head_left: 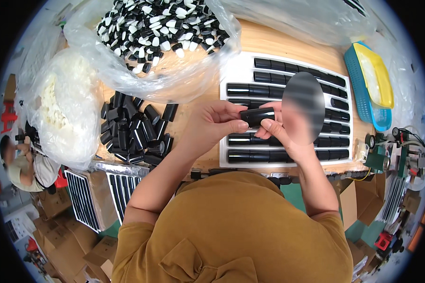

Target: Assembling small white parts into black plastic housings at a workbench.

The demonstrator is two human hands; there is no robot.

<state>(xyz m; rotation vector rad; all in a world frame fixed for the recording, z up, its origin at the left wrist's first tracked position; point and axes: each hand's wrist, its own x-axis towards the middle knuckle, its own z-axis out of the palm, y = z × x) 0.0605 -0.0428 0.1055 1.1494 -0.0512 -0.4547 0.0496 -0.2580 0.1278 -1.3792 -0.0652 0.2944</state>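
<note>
A glossy black cylindrical tube (259,116) is held level between my two hands, above a white tray (237,70). My left hand (214,121) pinches its left end between thumb and fingers. At the other end, my right hand (282,128) grips it with the thumb in front and fingers behind. A grey blurred oval covers part of that hand. Rows of black cylinders (264,155) lie in the tray under and around my hands. Left of the tray is a loose heap of black tubes (137,128) on the wooden table (189,165).
An opened clear bag (174,85) at the back holds many small black-and-white pieces (160,28). Another bag (63,104) holds off-white pieces. A blue basket (361,94) with a yellow one (378,78) stands right. Cardboard boxes (63,236) and a seated person (26,162) are at left.
</note>
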